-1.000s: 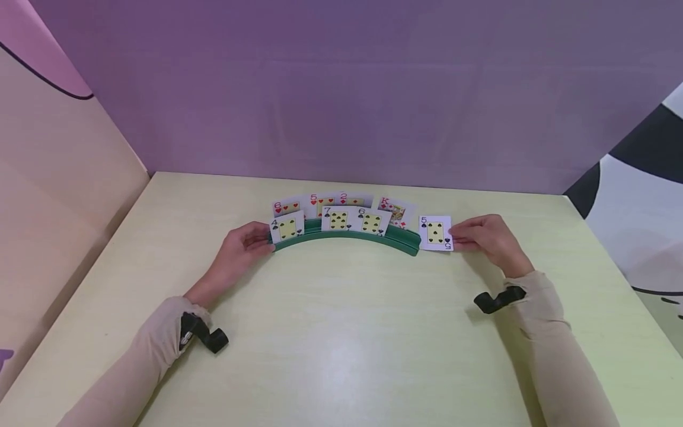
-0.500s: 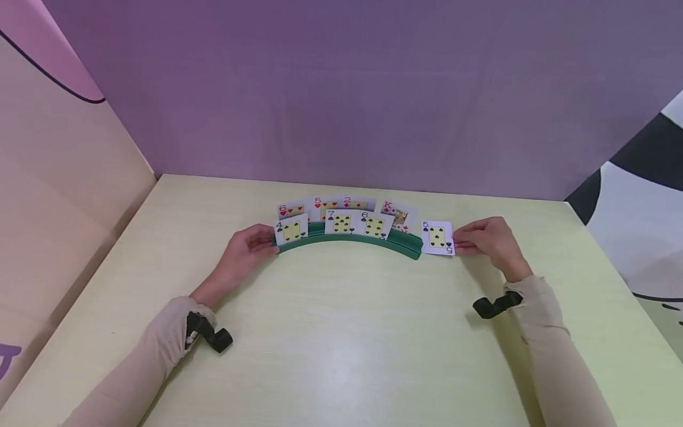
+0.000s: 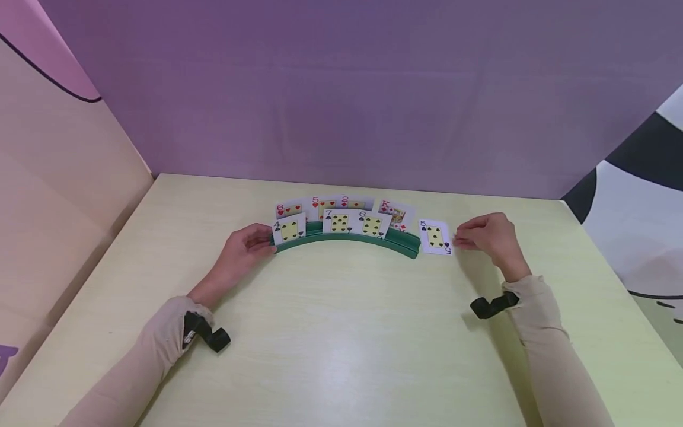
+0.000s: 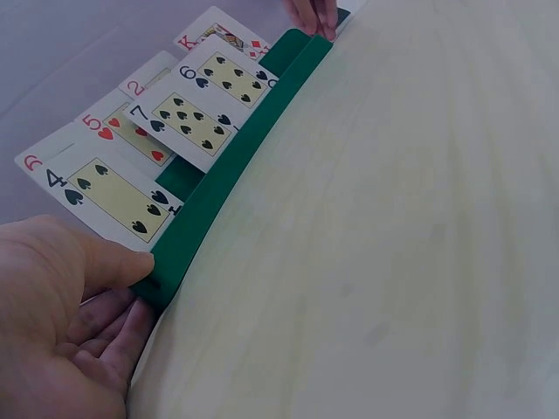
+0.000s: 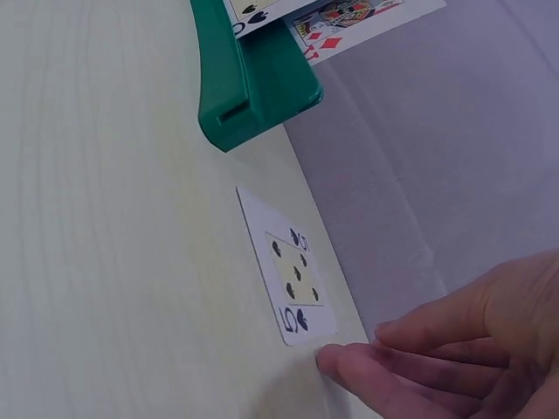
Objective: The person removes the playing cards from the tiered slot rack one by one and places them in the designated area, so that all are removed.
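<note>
A curved green card holder [image 3: 397, 242] stands on the table, bearing playing cards in two rows. My left hand [image 3: 246, 249] grips its left end, thumb [image 4: 127, 264] at the front beside the four of spades [image 4: 113, 202] and fingers curled under the end. The seven of spades [image 3: 339, 220] and six of spades [image 3: 373, 223] share the front row. Flat on the table, just off the holder's right end, lies a five of spades [image 5: 293, 278]. My right hand [image 3: 490, 238] hovers at that card's right edge, fingers loosely bent, with a small gap to it and nothing held.
The back row shows a six of hearts [image 3: 288, 207], a five of hearts [image 3: 324, 206], a two of diamonds [image 3: 356, 201] and a king of diamonds [image 3: 396, 212]. Behind the table [image 3: 331, 332] rises a purple wall [image 3: 341, 95].
My right hand has let go of the five of spades and drawn slightly right; the card now lies flat on the table. My left hand has kept its grip on the card holder.
</note>
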Available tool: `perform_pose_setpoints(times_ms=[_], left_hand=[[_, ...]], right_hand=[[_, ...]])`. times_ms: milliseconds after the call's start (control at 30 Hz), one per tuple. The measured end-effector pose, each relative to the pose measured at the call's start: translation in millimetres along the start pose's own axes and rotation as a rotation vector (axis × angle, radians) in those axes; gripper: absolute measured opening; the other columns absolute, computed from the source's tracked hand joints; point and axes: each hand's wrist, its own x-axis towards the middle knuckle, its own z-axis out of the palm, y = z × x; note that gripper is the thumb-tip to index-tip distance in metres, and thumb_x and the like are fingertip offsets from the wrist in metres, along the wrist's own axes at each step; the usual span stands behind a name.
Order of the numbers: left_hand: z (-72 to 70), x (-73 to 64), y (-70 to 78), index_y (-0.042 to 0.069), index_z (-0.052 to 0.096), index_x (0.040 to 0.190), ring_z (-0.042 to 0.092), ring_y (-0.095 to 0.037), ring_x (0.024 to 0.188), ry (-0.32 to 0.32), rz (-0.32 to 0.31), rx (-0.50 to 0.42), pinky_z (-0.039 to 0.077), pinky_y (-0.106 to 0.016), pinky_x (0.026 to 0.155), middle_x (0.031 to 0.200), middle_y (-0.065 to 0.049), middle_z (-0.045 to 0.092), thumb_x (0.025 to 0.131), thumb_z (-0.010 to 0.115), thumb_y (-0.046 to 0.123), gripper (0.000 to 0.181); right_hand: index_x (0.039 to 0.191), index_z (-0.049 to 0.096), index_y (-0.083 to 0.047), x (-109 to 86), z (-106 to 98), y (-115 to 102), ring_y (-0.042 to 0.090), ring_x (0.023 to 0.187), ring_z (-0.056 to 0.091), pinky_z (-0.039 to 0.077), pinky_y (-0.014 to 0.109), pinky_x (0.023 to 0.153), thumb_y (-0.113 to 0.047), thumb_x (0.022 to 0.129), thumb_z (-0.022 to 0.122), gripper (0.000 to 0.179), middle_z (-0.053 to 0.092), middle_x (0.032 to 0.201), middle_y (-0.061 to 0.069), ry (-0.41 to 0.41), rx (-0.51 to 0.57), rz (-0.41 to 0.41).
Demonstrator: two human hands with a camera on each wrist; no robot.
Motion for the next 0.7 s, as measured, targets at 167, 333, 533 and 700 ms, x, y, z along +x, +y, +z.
perform_pose_setpoints(times_ms=[167, 333, 533, 700], left_hand=[[-0.4, -0.2, 0.6, -0.008, 0.054, 0.13, 0.06, -0.034, 0.117, -0.002, 0.002, -0.002, 0.054, -0.021, 0.094, 0.13, -0.026, 0.058, 0.092, 0.066, -0.006, 0.04], [0.4, 0.0, 1.0, -0.007, 0.054, 0.131, 0.06, -0.032, 0.117, -0.005, -0.006, -0.007, 0.054, -0.019, 0.093, 0.131, -0.025, 0.058, 0.092, 0.066, -0.005, 0.04], [0.1, -0.3, 0.2, -0.006, 0.055, 0.13, 0.06, -0.032, 0.116, 0.005, -0.025, 0.002, 0.054, -0.019, 0.092, 0.13, -0.024, 0.059, 0.091, 0.067, -0.005, 0.04], [0.3, 0.0, 0.7, -0.008, 0.055, 0.128, 0.06, -0.032, 0.116, 0.006, -0.017, -0.02, 0.054, -0.018, 0.092, 0.128, -0.025, 0.059, 0.091, 0.067, -0.006, 0.04]], right_hand=[[0.116, 0.061, 0.02, -2.6, 1.3, -6.2, 0.015, 0.076, 0.074, 0.062, 0.031, 0.074, -0.004, 0.093, 0.066, 0.033, 0.071, 0.103, 0.026, 0.004, -0.025, -0.014], [0.118, 0.061, 0.018, -7.9, 4.3, -14.3, 0.013, 0.077, 0.074, 0.062, 0.029, 0.074, -0.005, 0.094, 0.065, 0.034, 0.064, 0.114, 0.034, -0.03, -0.027, -0.03], [0.118, 0.063, 0.014, -13.4, 9.8, -28.8, 0.022, 0.083, 0.075, 0.062, 0.028, 0.076, -0.008, 0.096, 0.065, 0.031, 0.065, 0.114, 0.033, -0.013, -0.07, -0.054], [0.114, 0.068, 0.009, -19.9, 11.1, -42.9, 0.022, 0.081, 0.075, 0.06, 0.02, 0.072, -0.011, 0.096, 0.066, 0.027, 0.071, 0.105, 0.026, 0.019, -0.11, -0.112]])
